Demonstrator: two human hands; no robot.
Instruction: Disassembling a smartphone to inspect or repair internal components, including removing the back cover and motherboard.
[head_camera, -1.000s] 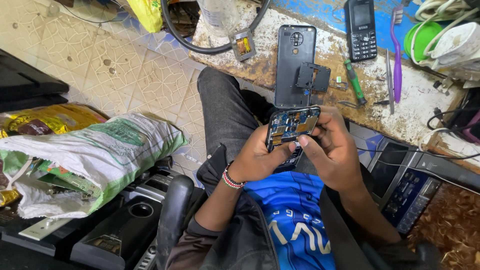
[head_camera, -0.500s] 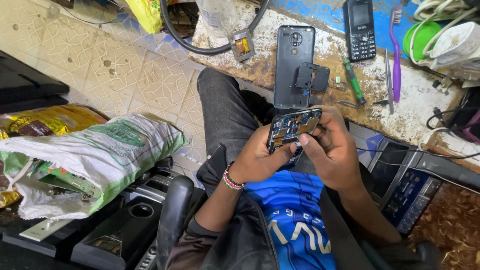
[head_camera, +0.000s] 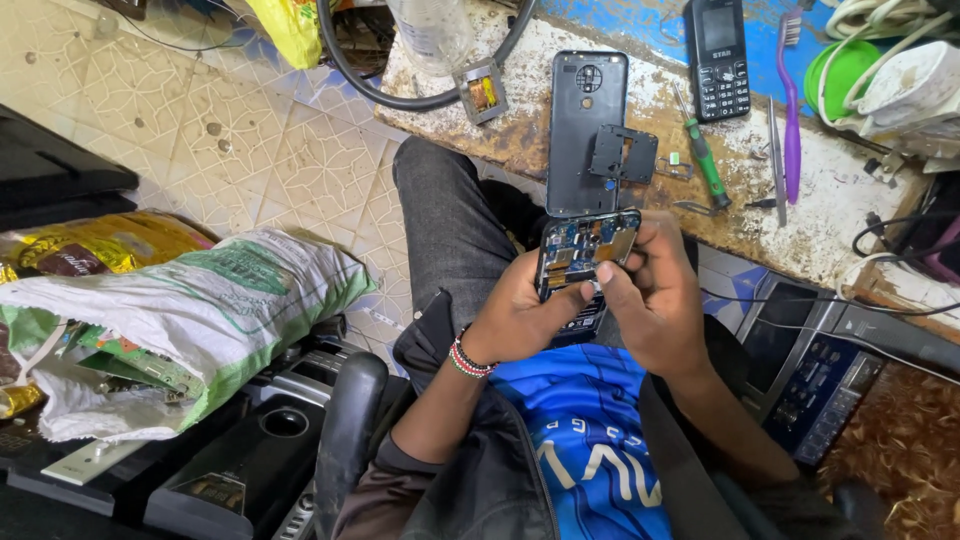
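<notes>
Opened smartphone with bare circuit board (head_camera: 585, 262): I see it barely shifted since earlier.
Left hand (head_camera: 520, 315) grip: clasps it.
Right hand (head_camera: 655, 300) grip: fingertips stay pinching its edge.

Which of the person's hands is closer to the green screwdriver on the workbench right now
The right hand. It sits just below the green screwdriver, at the right edge of the opened phone. The left hand cradles the phone from the far side, farther from the screwdriver.
</notes>
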